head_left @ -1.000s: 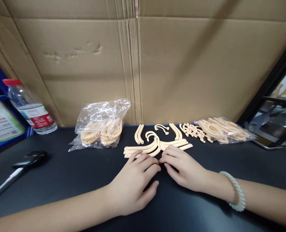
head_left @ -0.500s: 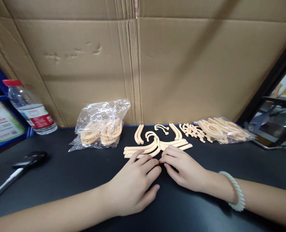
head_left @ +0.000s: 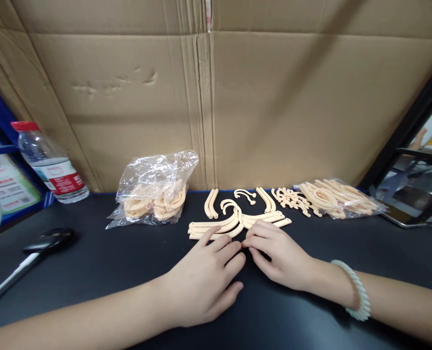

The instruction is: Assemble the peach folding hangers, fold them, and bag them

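Beige folding hanger pieces, curved arms with hooks, lie as a stack of hangers (head_left: pixel 216 224) in the middle of the black table. My left hand (head_left: pixel 210 277) rests palm down at their near left side, fingers apart, the little finger over the lowest left arm. My right hand (head_left: pixel 279 250) lies at the near right side, fingers loosely bent, with a gap between thumb and fingers. The fingertips of both hands meet or nearly meet just below the hanger centre. Nothing shows in either hand, though the right palm is hidden.
Behind the stack lie loose arms (head_left: pixel 211 203), more arms (head_left: pixel 266 200), hooks (head_left: pixel 245 195) and a pile of small hooks (head_left: pixel 292 201). Clear bags of parts stand left (head_left: pixel 153 194) and right (head_left: pixel 339 197). A bottle (head_left: pixel 51 163) and black mouse (head_left: pixel 50 240) are left; cardboard (head_left: pixel 292 97) rises behind.
The view has shifted very slightly, so everything sits a little further right. Both hands keep the same pose, and the hanger pieces have not moved on the table.
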The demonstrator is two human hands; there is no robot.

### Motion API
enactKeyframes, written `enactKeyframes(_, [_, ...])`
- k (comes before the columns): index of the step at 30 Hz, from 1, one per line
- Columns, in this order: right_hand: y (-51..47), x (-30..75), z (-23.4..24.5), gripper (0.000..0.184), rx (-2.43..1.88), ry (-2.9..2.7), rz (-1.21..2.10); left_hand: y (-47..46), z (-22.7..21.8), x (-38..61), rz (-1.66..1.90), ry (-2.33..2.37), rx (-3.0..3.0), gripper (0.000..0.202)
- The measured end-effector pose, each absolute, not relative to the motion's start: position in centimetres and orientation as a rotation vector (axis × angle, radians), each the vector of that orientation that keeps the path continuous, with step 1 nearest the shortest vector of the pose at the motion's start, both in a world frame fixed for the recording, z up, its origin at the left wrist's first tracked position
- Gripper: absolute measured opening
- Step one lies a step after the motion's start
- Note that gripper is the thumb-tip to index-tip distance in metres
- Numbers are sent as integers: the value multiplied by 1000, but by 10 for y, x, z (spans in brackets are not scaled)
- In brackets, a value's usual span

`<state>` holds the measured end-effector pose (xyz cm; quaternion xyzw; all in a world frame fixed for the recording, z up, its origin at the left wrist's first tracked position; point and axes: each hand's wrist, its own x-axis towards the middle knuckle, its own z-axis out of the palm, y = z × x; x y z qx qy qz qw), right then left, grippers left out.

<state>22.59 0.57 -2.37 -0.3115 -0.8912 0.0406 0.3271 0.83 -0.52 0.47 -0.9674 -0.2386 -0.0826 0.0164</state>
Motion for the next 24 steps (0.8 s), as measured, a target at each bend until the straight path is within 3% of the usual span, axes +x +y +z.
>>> enactKeyframes(6, [1,224,-20,15,-809,-2235,107,-3,5,7,-289,-669,-2985,24])
enactKeyframes(10, [2,224,-19,11,-885,-2200,94,6,9,4,-503,-596,-2951,18])
enactKeyframes(15, [16,230,-15,15,-908,-2150,40,39,18,-10,-706,-888,-2874,19])
enactKeyframes(24, [62,249,4,15,-1332,-2156,-97,90,16,-43,-517,-993,-2906,37])
